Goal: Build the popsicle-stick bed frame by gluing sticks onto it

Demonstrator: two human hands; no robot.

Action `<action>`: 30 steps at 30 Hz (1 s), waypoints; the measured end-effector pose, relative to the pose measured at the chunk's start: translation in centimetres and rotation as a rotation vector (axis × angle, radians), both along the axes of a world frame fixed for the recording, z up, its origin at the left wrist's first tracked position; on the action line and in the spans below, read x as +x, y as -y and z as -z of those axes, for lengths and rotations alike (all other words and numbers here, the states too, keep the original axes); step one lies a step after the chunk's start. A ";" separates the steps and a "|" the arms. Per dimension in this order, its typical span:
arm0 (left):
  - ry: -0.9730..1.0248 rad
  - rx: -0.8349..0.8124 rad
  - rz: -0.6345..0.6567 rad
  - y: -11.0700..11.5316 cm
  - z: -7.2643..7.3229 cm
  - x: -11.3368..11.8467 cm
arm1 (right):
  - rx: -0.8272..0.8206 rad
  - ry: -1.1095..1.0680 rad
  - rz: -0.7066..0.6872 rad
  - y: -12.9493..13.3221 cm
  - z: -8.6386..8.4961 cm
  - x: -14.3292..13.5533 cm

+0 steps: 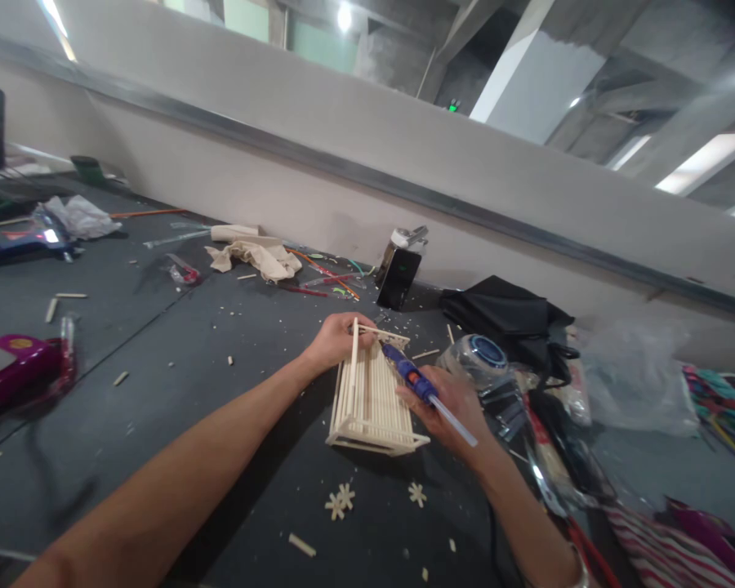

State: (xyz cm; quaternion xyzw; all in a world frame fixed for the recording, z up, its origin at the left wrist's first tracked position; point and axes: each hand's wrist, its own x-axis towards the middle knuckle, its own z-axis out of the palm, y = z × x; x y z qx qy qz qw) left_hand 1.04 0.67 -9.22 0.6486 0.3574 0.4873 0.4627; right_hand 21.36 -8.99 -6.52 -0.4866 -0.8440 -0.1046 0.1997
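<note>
A small frame built of pale wooden sticks [380,400] stands on the dark table in front of me. My left hand [340,336] grips its far left corner, with the fingers partly hidden behind an upright stick. In my right hand [450,400] is a blue glue gun [413,374], a clear glue stick poking out of its back end. The gun's tip points at the far end of the stick frame, close to my left fingers; whether it touches cannot be made out. Small star-shaped stick pieces [340,501] lie near the frame's front edge.
Behind the frame a phone [399,278] leans upright. To the right are a clear jar with a blue lid [488,351], a black bag [505,314] and a plastic bag [640,376]. A beige cloth [260,255] and another glue gun [30,241] lie left, with stick scraps about.
</note>
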 end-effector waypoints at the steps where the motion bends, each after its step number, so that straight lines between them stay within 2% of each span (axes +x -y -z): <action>1: 0.004 -0.001 0.002 0.0 0.0 0.0 | 0.007 0.004 -0.002 0.0 0.0 0.1; 30: 0.038 -0.021 0.007 0.0 0.0 0.0 | 0.066 0.002 0.036 0.3 0.1 0.5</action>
